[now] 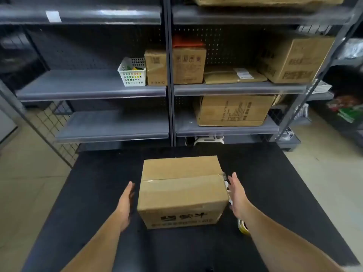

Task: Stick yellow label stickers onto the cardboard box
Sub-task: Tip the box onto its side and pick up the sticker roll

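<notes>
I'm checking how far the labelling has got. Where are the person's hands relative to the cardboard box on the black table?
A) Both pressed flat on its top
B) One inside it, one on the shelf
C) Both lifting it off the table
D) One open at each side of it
D: the left hand and right hand are open, one on each side of the cardboard box, which rests closed on the black table, with no yellow sticker visible on it.

Black table (94, 203) carries taped cardboard box (182, 191) at centre; yellow roll (243, 227) lies right of box's near corner, partly hidden by forearm.
</notes>
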